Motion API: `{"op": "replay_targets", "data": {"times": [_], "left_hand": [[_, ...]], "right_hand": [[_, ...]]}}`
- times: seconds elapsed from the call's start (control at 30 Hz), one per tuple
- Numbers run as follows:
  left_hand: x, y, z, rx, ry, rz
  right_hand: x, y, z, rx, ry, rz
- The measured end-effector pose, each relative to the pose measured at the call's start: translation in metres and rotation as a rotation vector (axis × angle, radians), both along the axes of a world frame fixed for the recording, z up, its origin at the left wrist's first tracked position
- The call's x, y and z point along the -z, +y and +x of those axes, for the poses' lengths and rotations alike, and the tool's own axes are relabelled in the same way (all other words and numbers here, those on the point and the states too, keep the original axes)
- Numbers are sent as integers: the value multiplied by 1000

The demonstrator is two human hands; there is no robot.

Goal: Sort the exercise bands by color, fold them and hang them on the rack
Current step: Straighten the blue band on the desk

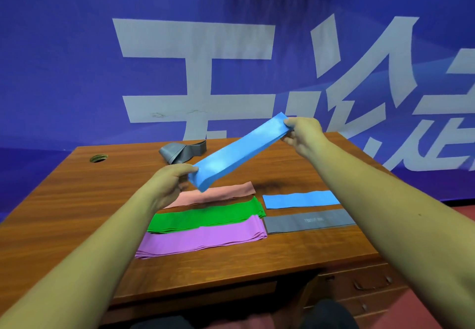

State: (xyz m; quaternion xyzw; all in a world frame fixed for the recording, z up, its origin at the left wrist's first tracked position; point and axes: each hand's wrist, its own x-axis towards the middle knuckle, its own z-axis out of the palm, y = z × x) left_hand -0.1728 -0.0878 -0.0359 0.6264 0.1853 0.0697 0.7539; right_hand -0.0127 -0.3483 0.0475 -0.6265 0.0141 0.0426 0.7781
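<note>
Above the table (pixel 77 200), both hands grip a folded blue band (pixel 237 152) by its ends, left hand (pixel 169 182) low, right hand (pixel 304 134) high, pulled taut prob. to square it before laying it w/ the flat blue one (pixel 300 199).

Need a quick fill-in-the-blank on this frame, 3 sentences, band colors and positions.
1. Both hands, left hand and right hand, hold a folded ____ band above the desk.
2. The purple band lies directly in front of the ____ band.
3. The crumpled band at the desk's far edge is ____.

Missing words: blue; green; grey
</note>
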Motion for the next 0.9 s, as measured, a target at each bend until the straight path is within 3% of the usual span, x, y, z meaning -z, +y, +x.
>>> {"op": "replay_targets", "data": {"times": [0.23, 0.57, 0.7, 0.9], "left_hand": [[-5, -12, 6, 181, 97, -270], [3, -49, 40, 80, 48, 15], [9, -69, 53, 84, 26, 6], [29, -105, 77, 164, 73, 141]], "right_hand": [[9, -25, 4, -42, 3, 65], [23, -80, 10, -10, 82, 76], [44, -108, 16, 45, 132, -21], [85, -153, 33, 144, 151, -274]]}}
